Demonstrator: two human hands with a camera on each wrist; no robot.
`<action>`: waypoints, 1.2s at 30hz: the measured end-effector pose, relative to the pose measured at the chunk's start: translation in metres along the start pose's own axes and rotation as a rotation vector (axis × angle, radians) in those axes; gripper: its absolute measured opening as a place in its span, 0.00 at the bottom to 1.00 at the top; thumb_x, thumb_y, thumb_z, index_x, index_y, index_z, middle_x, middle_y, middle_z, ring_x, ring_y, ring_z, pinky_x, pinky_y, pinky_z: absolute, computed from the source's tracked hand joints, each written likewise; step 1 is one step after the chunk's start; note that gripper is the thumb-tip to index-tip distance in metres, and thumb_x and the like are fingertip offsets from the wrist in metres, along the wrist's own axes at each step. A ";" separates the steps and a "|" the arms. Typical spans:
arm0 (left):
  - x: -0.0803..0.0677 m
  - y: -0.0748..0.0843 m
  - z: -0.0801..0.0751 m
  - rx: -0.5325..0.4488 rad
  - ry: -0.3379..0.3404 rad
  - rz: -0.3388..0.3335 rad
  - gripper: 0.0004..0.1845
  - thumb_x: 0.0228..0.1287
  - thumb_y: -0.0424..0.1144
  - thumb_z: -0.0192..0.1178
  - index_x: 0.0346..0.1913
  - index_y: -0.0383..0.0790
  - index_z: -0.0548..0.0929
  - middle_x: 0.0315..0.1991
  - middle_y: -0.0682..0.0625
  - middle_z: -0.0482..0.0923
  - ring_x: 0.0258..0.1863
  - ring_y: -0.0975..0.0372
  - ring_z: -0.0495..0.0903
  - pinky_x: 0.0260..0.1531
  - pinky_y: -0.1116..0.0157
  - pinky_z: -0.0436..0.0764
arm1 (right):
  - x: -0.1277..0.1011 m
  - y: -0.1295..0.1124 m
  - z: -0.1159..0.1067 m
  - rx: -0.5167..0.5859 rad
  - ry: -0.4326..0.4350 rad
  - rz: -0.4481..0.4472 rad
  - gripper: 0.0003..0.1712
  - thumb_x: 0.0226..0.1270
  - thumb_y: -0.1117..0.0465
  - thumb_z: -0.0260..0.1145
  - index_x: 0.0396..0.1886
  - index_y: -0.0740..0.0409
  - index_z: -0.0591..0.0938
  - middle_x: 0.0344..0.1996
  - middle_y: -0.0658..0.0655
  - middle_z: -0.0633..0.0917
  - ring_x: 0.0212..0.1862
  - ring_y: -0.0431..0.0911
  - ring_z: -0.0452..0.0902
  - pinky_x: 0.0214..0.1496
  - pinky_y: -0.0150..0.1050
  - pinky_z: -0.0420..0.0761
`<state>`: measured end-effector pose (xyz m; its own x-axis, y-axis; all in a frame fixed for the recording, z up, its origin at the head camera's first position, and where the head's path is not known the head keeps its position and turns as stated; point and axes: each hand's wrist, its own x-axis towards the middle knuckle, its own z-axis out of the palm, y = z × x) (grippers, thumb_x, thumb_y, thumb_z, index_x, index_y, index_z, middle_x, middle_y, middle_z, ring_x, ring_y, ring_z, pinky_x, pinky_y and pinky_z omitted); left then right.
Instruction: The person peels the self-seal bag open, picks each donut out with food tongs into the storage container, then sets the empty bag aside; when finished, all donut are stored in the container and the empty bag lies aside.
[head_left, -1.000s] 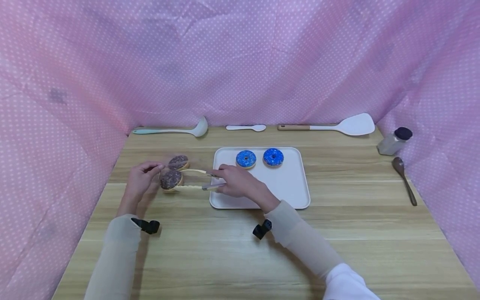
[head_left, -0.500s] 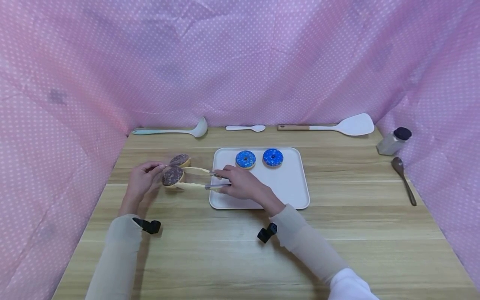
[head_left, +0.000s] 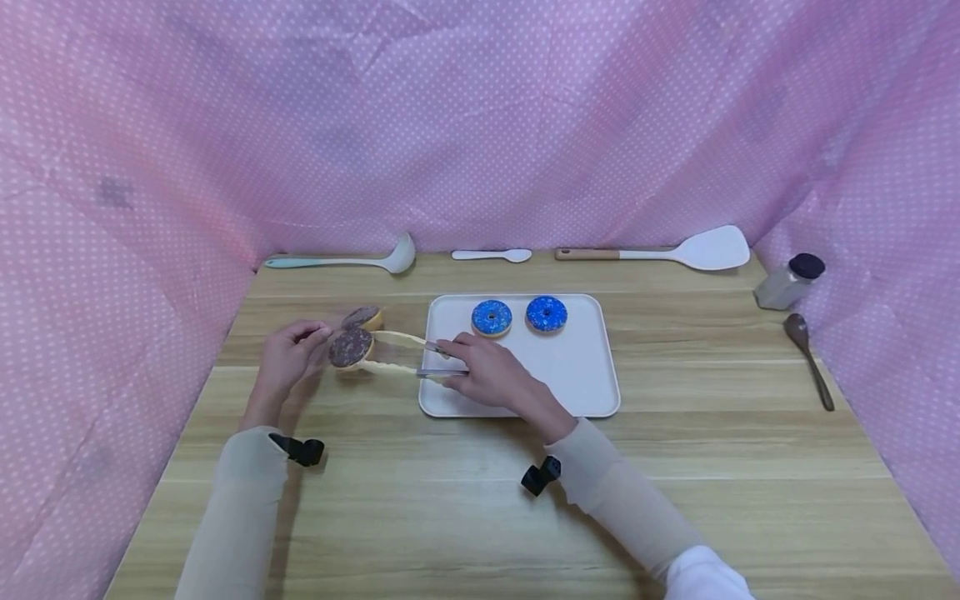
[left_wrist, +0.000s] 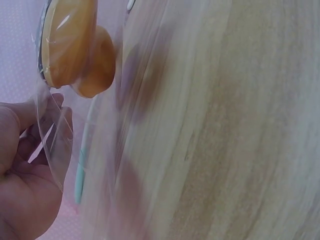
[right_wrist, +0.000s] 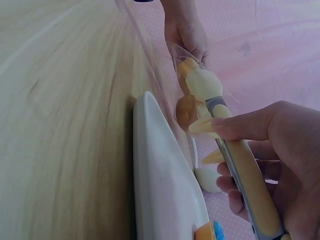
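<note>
My left hand [head_left: 288,362] pinches the edge of a clear plastic bag [left_wrist: 62,145] at the table's left. Two doughnuts with chocolate topping are seen at the bag: a nearer doughnut [head_left: 351,347] and a farther doughnut [head_left: 363,317]. In the left wrist view they show through the film; whether both lie wholly inside I cannot tell. My right hand [head_left: 487,372] grips cream-tipped tongs [right_wrist: 245,180] above the tray's left side. The tongs' tips reach the nearer doughnut, which is tilted and off the table.
A white tray [head_left: 558,375] holds two blue doughnuts, a lighter one [head_left: 491,318] and a darker one [head_left: 547,315]. Along the back lie a ladle [head_left: 401,257], a small spoon [head_left: 491,256] and a spatula [head_left: 708,249]. At right are a jar [head_left: 787,283] and a dark spoon [head_left: 808,358].
My right hand and the tongs have drawn a little to the right. The nearer chocolate doughnut has shifted right and slightly away, the farther one slightly too. My left hand has barely moved.
</note>
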<state>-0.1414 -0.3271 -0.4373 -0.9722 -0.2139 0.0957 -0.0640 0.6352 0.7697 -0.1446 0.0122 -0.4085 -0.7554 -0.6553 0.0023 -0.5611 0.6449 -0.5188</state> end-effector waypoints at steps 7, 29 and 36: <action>0.000 -0.001 0.001 0.005 0.003 0.028 0.16 0.66 0.44 0.60 0.45 0.34 0.85 0.42 0.42 0.84 0.34 0.78 0.75 0.34 0.80 0.74 | -0.001 0.003 -0.001 -0.011 -0.014 -0.010 0.32 0.63 0.49 0.67 0.67 0.47 0.72 0.54 0.51 0.79 0.47 0.41 0.75 0.47 0.37 0.79; -0.003 -0.003 0.003 0.000 -0.009 0.061 0.14 0.66 0.42 0.61 0.43 0.32 0.85 0.42 0.39 0.83 0.34 0.81 0.74 0.36 0.80 0.72 | 0.021 0.009 -0.013 -0.153 -0.119 -0.060 0.34 0.59 0.51 0.70 0.66 0.46 0.73 0.55 0.49 0.79 0.50 0.41 0.75 0.49 0.39 0.79; -0.003 0.000 0.002 0.012 -0.015 0.046 0.15 0.67 0.42 0.60 0.43 0.32 0.84 0.44 0.37 0.83 0.33 0.82 0.72 0.36 0.81 0.72 | 0.026 0.006 -0.015 -0.201 -0.127 -0.076 0.36 0.58 0.49 0.71 0.67 0.44 0.71 0.56 0.50 0.79 0.51 0.43 0.76 0.48 0.41 0.79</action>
<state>-0.1387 -0.3248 -0.4389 -0.9773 -0.1734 0.1214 -0.0219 0.6529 0.7571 -0.1728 0.0051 -0.3991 -0.6665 -0.7413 -0.0793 -0.6807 0.6485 -0.3409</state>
